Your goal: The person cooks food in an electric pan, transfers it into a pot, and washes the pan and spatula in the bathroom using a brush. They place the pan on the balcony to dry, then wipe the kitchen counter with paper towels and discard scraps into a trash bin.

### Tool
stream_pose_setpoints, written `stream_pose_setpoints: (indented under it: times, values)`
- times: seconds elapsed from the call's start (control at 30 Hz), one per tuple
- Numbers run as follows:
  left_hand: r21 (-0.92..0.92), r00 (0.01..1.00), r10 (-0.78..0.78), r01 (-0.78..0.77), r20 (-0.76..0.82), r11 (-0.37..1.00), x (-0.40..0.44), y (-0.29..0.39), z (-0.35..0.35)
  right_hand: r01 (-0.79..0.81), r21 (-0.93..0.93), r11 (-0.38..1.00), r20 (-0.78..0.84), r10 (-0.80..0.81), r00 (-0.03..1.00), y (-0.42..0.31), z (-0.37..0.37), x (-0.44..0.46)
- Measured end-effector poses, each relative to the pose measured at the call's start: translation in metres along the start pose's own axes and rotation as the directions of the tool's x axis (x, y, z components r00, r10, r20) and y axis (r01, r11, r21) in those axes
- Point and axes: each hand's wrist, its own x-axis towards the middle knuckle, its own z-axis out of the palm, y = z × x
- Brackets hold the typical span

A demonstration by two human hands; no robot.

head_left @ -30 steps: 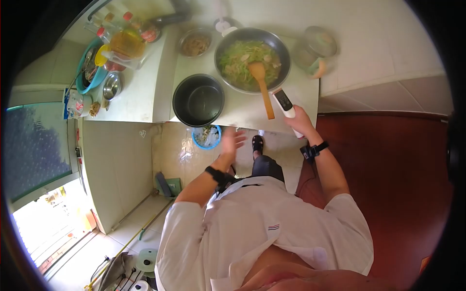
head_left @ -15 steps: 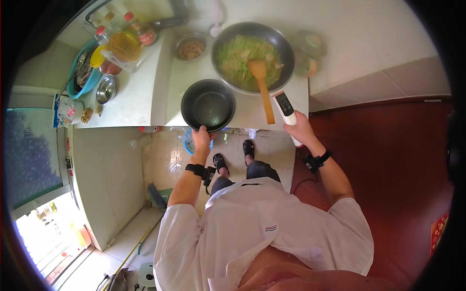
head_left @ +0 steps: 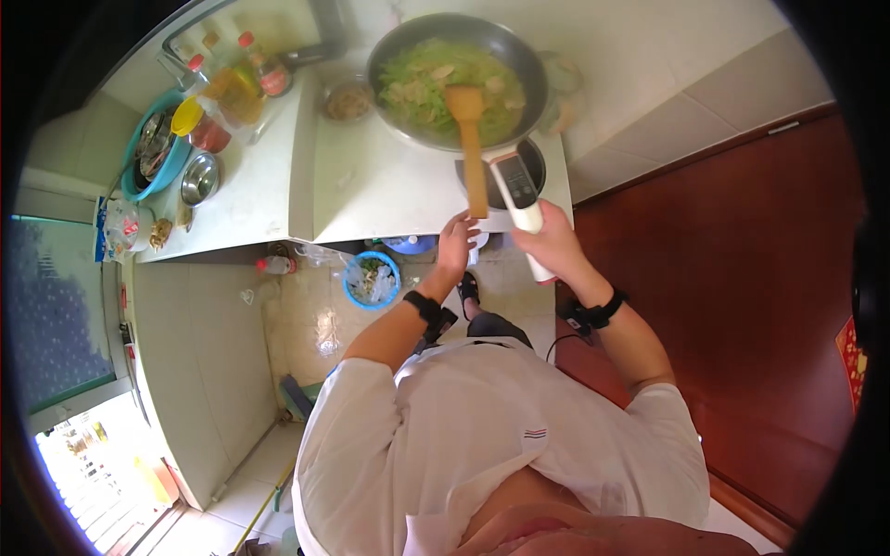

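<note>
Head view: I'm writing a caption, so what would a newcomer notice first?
Most likely the pan of greens at the top middle, a spatula leaning over its rim. Next, the white device in the right hand, just below the pan. Then the blue bin on the floor, left of the left hand.

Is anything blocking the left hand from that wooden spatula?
Nothing visible: the wooden spatula ends right by the left hand, though contact is unclear. The right hand, gripping a white handle, is off to one side.
</note>
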Motion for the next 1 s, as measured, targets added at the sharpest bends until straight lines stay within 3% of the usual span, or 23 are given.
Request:
stream_pose_setpoints:
  times: [0.03,0.07,0.13,0.2,0.27,0.4,0.47,0.5,0.6,0.83,0.9,0.93,1.0]
  values:
    - [-0.035,0.989,0.063,-0.059,0.134,0.998,-0.015,0.004,-0.005,0.018,0.019,1.0,-0.003,-0.018,1.0,0.004,0.014,-0.003]
    - [-0.028,0.989,0.065,-0.062,0.136,0.998,-0.026,0.01,-0.011,0.038,0.04,0.998,-0.005,-0.038,0.999,0.007,0.03,-0.003]
    - [-0.195,0.963,0.212,-0.178,0.167,0.964,-0.051,0.031,-0.016,-0.018,0.142,0.99,0.008,0.017,1.0,0.002,0.064,-0.004]
    - [-0.194,0.945,0.27,-0.235,0.184,0.953,-0.061,0.043,-0.025,-0.088,0.074,0.993,0.058,0.084,0.995,0.011,0.094,-0.004]
    - [-0.177,0.942,0.256,-0.219,0.218,0.959,-0.06,0.047,-0.041,-0.056,0.003,0.998,0.01,0.056,0.998,0.011,0.12,-0.008]
    - [-0.084,0.975,0.188,-0.178,0.118,0.98,-0.065,0.051,-0.058,-0.063,0.095,0.993,0.029,0.06,0.998,0.007,0.154,-0.019]
    - [0.172,0.984,0.177,-0.177,0.019,0.969,-0.051,0.037,-0.072,-0.072,0.045,0.996,0.076,0.069,0.995,0.035,0.179,-0.02]
    - [0.196,0.987,0.161,-0.154,-0.021,0.968,-0.047,0.03,-0.078,-0.17,0.048,0.984,0.109,0.164,0.98,0.038,0.187,-0.023]
    - [0.292,0.99,0.136,-0.137,0.022,0.947,-0.042,0.016,-0.091,-0.184,-0.015,0.983,0.083,0.184,0.979,0.046,0.202,-0.031]
    - [0.305,0.98,0.193,-0.199,0.047,0.931,-0.035,0.003,-0.1,-0.228,-0.07,0.971,0.006,0.229,0.973,0.071,0.225,-0.037]
    - [0.302,0.979,0.202,-0.182,-0.036,0.936,-0.038,0.01,-0.099,0.13,0.232,0.964,0.062,-0.148,0.987,0.095,0.226,-0.031]
    - [0.307,0.979,0.201,-0.182,-0.029,0.934,-0.04,0.012,-0.1,0.002,0.222,0.975,0.206,-0.049,0.977,0.12,0.213,-0.023]
    - [0.043,0.998,0.058,-0.057,-0.032,0.997,-0.047,0.014,-0.098,-0.09,0.224,0.97,0.043,0.082,0.996,0.129,0.161,-0.014]
